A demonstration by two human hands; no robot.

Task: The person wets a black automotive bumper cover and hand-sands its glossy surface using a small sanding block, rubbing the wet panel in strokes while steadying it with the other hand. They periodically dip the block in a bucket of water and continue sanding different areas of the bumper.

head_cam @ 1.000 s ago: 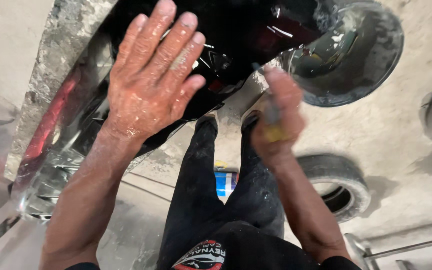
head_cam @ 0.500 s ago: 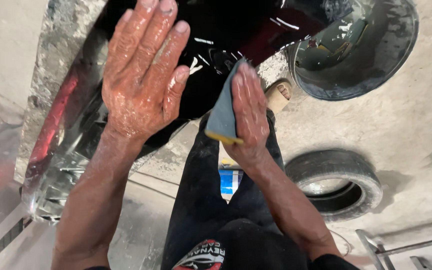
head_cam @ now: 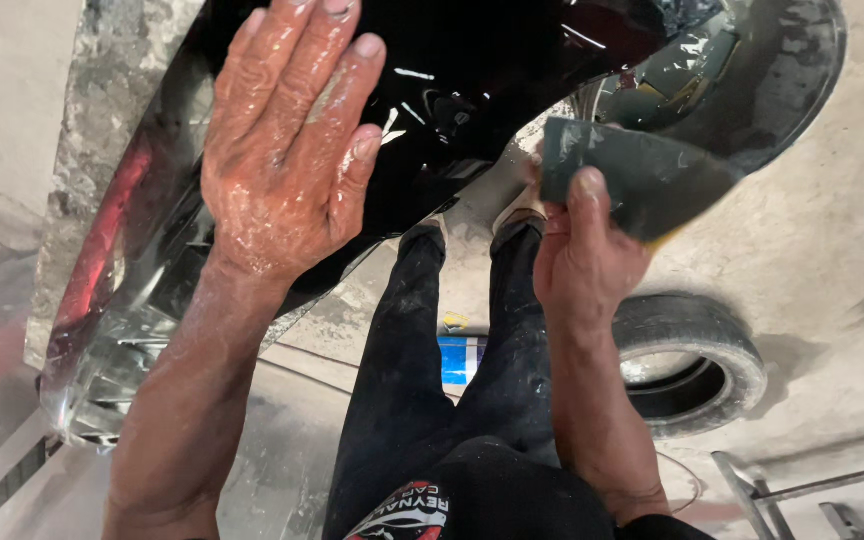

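Dust-coated masking (head_cam: 102,150) is seen furthest to the left of the left hand, running along the outer edge of a glossy black car panel (head_cam: 472,90). A red reflection is shown on the panel below and left of that hand, where the panel's lower edge curves away toward a chrome-like rim.

The left hand (head_cam: 287,165) is laid flat and wet on the black panel, fingers spread and straight, nothing gripped. Bare wet panel is left open above and to the right of its fingertips; to its lower right the panel's edge ends and the dusty floor (head_cam: 832,300) is seen beyond it.

Between the two hands, legs in black trousers (head_cam: 452,400) are seen, with a small blue object (head_cam: 460,360) on the floor between them.

The right hand (head_cam: 587,265) is closed around a dark grey sanding pad (head_cam: 637,175), thumb pressed on its face; the pad is raised just off the panel's lower edge, its yellowish underside showing at the right corner. Above and right of the pad a dark round wheel-arch piece (head_cam: 782,90) is seen. Below and right of this hand a tyre (head_cam: 697,365) lies flat on the floor, with a metal stand (head_cam: 752,490) near the frame's lower right corner.
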